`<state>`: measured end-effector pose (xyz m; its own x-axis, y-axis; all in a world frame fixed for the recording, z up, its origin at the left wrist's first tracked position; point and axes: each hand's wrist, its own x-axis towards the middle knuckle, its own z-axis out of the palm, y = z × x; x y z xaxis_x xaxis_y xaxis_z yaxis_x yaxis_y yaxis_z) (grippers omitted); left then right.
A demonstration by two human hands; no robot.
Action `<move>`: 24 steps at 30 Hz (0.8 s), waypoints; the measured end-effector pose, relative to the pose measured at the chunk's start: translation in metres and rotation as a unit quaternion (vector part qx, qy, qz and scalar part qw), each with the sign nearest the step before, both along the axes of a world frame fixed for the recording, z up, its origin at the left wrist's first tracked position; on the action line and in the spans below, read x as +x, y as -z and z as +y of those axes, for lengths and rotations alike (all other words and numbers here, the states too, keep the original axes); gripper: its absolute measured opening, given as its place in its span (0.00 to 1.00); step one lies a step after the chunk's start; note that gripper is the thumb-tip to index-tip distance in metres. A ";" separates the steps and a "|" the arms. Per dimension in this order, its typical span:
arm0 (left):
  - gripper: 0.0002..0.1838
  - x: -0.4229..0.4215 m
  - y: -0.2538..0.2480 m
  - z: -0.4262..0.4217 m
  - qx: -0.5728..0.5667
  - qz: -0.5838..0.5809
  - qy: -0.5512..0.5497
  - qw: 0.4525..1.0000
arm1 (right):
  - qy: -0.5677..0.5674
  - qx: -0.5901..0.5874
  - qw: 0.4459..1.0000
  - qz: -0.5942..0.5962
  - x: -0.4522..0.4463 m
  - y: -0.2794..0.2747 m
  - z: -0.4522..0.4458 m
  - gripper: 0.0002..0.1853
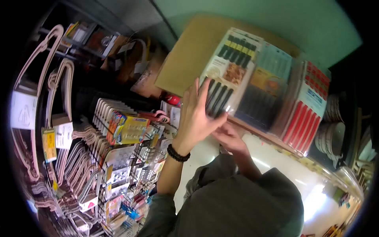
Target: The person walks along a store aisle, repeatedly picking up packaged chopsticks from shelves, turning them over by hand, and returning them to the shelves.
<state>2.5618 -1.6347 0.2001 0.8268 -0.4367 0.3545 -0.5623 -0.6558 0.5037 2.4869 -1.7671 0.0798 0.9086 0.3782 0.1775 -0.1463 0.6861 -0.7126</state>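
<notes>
A flat blister pack (230, 67) holds rows of black-handled utensils, perhaps knives, with yellow marks and a food picture on its card. My left hand (197, 118), with a black bead bracelet (178, 154) on the wrist, grips this pack at its lower left, fingers along the side and thumb across the bottom. Just below the lower edge is my right hand (233, 138). Its fingertips are hidden behind my left hand, so its grip does not show. Beside the held pack lie a blue-topped pack (267, 87) and a stack of red-handled packs (306, 106).
Behind the packs lies a brown cardboard sheet (185, 55), against a green wall (316, 27). Left of me are hanging clothes hangers (59, 91) and a wire rack with a yellow package (128, 128). Stacked white bowls (331, 136) stand at the right.
</notes>
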 end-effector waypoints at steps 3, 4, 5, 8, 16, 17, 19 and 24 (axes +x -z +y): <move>0.50 -0.020 -0.010 0.032 -0.025 0.019 -0.008 0.999 | -0.022 0.040 0.999 -0.022 -0.009 -0.002 0.014 0.35; 0.50 -0.033 -0.012 0.043 -0.034 0.028 -0.020 0.999 | -0.025 0.056 0.997 -0.037 -0.013 0.003 0.023 0.36; 0.49 -0.048 -0.015 0.052 -0.028 0.023 -0.028 0.999 | -0.032 0.037 0.998 -0.041 -0.015 0.005 0.030 0.37; 0.46 -0.099 -0.026 0.090 0.005 0.010 -0.081 0.997 | -0.034 -0.088 0.993 -0.066 -0.025 -0.017 0.053 0.42; 0.44 -0.292 -0.014 0.156 0.001 0.033 -0.191 0.981 | -0.111 0.151 0.961 0.203 -0.113 -0.049 0.128 0.24; 0.45 -0.317 -0.006 0.154 -0.003 0.027 -0.208 0.978 | -0.114 0.104 0.972 0.177 -0.129 -0.057 0.129 0.23; 0.46 -0.363 0.007 0.156 -0.037 0.030 -0.253 0.966 | -0.142 0.052 0.973 0.177 -0.163 -0.063 0.139 0.24; 0.49 -0.477 0.041 0.158 -0.153 0.026 -0.434 0.887 | -0.300 -0.117 0.942 0.094 -0.248 -0.037 0.184 0.23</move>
<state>2.0848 -1.4764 0.1587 0.8236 0.4826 0.2981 0.1171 -0.6587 0.7432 2.2390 -1.5827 0.1165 0.5257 0.8426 -0.1172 -0.5963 0.2667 -0.7572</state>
